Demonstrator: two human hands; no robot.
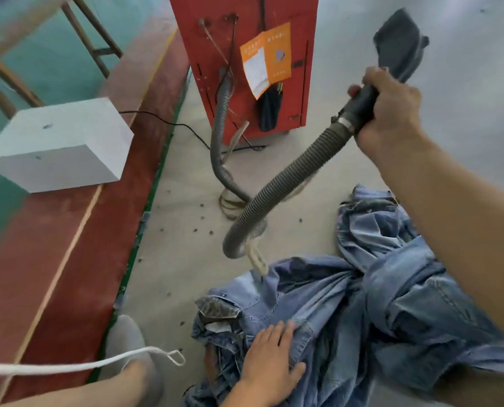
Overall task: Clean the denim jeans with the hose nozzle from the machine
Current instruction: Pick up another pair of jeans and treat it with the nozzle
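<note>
**Nozzle raised over crumpled jeans**

Nozzle (399,44), dark grey and flat-mouthed, is pointing toward the upper right of the frame, lifted well clear of the floor. The right hand (389,110) is gripping its handle with fingers wrapped tight round the grip, just above the metal collar where the hose joins.

Corrugated hose (289,183), grey, is running from that collar down toward the centre of the frame, looping low just above the floor, then climbing to the side of the red machine (245,63) at top centre. An orange and white label (267,60) is hanging on the machine's face, and a thin black cable (168,121) is trailing across the floor to its left.

Denim jeans (362,312), light blue, are lying bunched on the grey concrete floor (186,259) in the lower right of the frame, beneath the raised arm. The left hand (271,356) is resting palm-down on the fabric near the waistband, fingers straight and spread, pressing rather than clutching.

White block (59,145) is sitting on the red strip at the left. A white cord (77,367) is crossing the lower left corner, over a grey shoe (127,339).
</note>
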